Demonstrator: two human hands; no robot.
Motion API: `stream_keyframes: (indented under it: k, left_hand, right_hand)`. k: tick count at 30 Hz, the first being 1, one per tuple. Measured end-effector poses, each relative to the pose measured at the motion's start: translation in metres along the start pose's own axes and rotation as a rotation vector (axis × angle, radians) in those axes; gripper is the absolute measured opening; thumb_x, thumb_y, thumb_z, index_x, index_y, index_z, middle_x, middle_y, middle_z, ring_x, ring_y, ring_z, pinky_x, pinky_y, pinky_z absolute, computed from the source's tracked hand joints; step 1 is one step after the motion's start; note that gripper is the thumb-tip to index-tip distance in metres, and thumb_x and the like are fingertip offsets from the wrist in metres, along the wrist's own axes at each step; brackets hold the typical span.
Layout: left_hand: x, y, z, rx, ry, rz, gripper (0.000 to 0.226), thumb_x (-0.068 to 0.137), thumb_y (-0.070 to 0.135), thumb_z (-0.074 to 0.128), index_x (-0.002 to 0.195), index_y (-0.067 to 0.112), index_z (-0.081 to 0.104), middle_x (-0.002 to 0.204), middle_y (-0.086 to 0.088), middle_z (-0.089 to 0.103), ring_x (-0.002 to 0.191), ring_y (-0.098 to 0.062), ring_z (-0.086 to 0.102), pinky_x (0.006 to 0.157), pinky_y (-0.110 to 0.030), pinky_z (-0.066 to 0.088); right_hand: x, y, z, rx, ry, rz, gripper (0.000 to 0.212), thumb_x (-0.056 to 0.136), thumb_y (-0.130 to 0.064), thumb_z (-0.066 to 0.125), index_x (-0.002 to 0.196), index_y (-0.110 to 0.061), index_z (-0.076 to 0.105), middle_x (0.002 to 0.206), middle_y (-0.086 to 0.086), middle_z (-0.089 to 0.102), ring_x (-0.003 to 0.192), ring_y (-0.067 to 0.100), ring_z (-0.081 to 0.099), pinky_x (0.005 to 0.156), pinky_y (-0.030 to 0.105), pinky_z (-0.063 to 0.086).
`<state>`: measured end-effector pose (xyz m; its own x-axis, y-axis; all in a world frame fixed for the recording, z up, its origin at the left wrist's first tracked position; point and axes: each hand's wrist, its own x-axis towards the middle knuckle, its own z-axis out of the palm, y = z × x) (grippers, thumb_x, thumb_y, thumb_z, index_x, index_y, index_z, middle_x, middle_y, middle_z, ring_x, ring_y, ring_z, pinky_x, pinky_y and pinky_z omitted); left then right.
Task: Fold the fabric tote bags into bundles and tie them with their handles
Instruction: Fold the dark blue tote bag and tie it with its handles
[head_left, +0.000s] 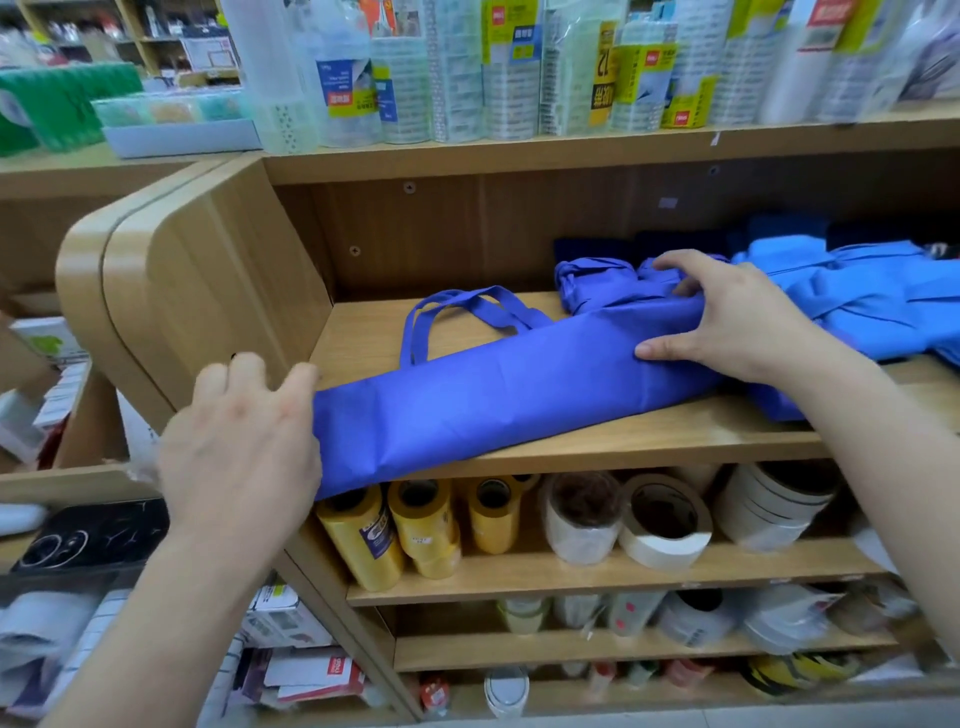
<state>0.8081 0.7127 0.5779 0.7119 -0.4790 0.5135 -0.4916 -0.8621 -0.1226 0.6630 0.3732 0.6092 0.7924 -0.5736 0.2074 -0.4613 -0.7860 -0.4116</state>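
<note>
Two: left hand (239, 447), right hand (727, 317). One purple tote bag (493, 410). One tied bundle (597, 283).

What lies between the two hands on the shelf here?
Head view: the long folded blue tote bag stretches from the left hand to under the right hand, lying on the wooden shelf.

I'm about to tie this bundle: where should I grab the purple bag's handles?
Probably pinch the handles at the top of their arch, coming from above with the left hand: they lie flat on the shelf behind the folded purple bag, uncovered, while the right hand presses the bag's right end.
</note>
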Motion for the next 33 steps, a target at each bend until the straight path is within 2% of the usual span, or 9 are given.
stream_keyframes:
  k: [3, 7, 12, 16, 22, 24, 27, 30, 33]
  left_hand:
    - [0.022, 0.017, 0.002, -0.232, -0.078, 0.159, 0.031, 0.084, 0.024, 0.066, 0.114, 0.019, 0.068, 0.102, -0.011, 0.055, 0.101, -0.035, 0.052, 0.068, -0.043, 0.049]
    - [0.047, 0.061, 0.007, -0.411, -0.337, 0.474, 0.079, 0.083, 0.066, 0.021, 0.143, 0.018, 0.04, 0.149, 0.0, 0.04, 0.138, -0.019, 0.032, 0.111, -0.042, 0.031]
    - [0.067, 0.084, 0.02, -0.545, -0.585, 0.329, 0.044, 0.101, 0.05, 0.032, 0.135, 0.024, 0.041, 0.121, -0.004, 0.06, 0.115, -0.028, 0.053, 0.095, -0.042, 0.041]
    - [0.065, 0.084, 0.025, -0.664, -0.543, 0.242, 0.02, 0.097, 0.031, 0.055, 0.116, 0.028, 0.05, 0.095, 0.0, 0.063, 0.092, -0.023, 0.058, 0.079, -0.035, 0.045]
    - [0.029, 0.076, 0.023, -1.004, -0.489, 0.024, 0.038, 0.081, 0.013, 0.074, 0.096, 0.037, 0.047, 0.08, 0.004, 0.064, 0.073, -0.016, 0.058, 0.08, -0.049, 0.051]
    - [0.016, 0.074, 0.016, -0.838, -0.446, 0.057, 0.039, 0.082, 0.023, 0.074, 0.092, 0.034, 0.037, 0.078, 0.008, 0.062, 0.076, -0.014, 0.057, 0.084, -0.044, 0.045]
    - [-0.001, 0.071, 0.002, -0.242, -0.035, 0.306, 0.045, 0.077, 0.049, 0.074, 0.089, 0.027, 0.037, 0.069, 0.01, 0.057, 0.074, -0.02, 0.059, 0.073, -0.037, 0.037]
    - [-0.002, 0.065, -0.016, -0.331, 0.151, 0.337, 0.062, 0.064, 0.053, 0.078, 0.108, 0.015, 0.056, 0.098, -0.004, 0.063, 0.092, -0.028, 0.06, 0.079, -0.043, 0.046]
    - [0.014, 0.061, -0.026, -0.601, -0.217, 0.286, 0.085, 0.073, 0.05, 0.077, 0.144, 0.024, 0.037, 0.144, 0.005, 0.048, 0.13, -0.017, 0.046, 0.11, -0.042, 0.037]
  right_hand:
    - [0.002, -0.003, 0.002, 0.032, 0.026, -0.045, 0.067, 0.072, -0.029, 0.085, 0.129, -0.034, 0.051, 0.103, -0.004, 0.053, 0.111, 0.022, 0.042, 0.095, 0.039, 0.038]
    - [-0.002, -0.007, -0.003, 0.071, 0.047, -0.173, 0.038, 0.082, -0.012, 0.076, 0.108, -0.032, 0.059, 0.104, -0.004, 0.052, 0.106, 0.012, 0.046, 0.096, 0.036, 0.037]
    - [-0.011, -0.019, -0.019, 0.073, 0.08, -0.33, 0.031, 0.085, 0.0, 0.067, 0.103, -0.025, 0.063, 0.098, -0.002, 0.051, 0.096, 0.013, 0.048, 0.084, 0.027, 0.033]
    - [-0.006, -0.025, -0.019, 0.079, 0.143, -0.35, 0.03, 0.082, 0.001, 0.069, 0.101, -0.022, 0.065, 0.097, 0.001, 0.051, 0.093, 0.018, 0.05, 0.083, 0.031, 0.039]
    - [-0.003, -0.036, -0.015, 0.201, 0.216, -0.261, 0.062, 0.074, -0.011, 0.083, 0.129, -0.027, 0.058, 0.11, 0.0, 0.048, 0.1, 0.015, 0.05, 0.093, 0.024, 0.039]
    - [-0.003, -0.047, -0.017, 0.217, 0.131, -0.239, 0.071, 0.076, -0.012, 0.081, 0.138, -0.03, 0.051, 0.116, -0.002, 0.056, 0.108, 0.015, 0.053, 0.097, 0.022, 0.038]
    - [-0.005, -0.065, -0.021, 0.214, 0.059, -0.348, 0.058, 0.08, -0.005, 0.076, 0.129, -0.031, 0.058, 0.11, -0.014, 0.061, 0.113, 0.012, 0.056, 0.096, 0.023, 0.041]
    - [-0.013, -0.089, -0.026, 0.225, -0.013, -0.476, 0.053, 0.081, 0.0, 0.071, 0.119, -0.034, 0.058, 0.097, -0.023, 0.06, 0.101, 0.008, 0.057, 0.094, 0.033, 0.047]
    - [-0.022, -0.109, -0.025, 0.24, -0.036, -0.607, 0.053, 0.08, 0.001, 0.068, 0.116, -0.036, 0.057, 0.091, -0.026, 0.057, 0.097, 0.01, 0.058, 0.096, 0.044, 0.047]
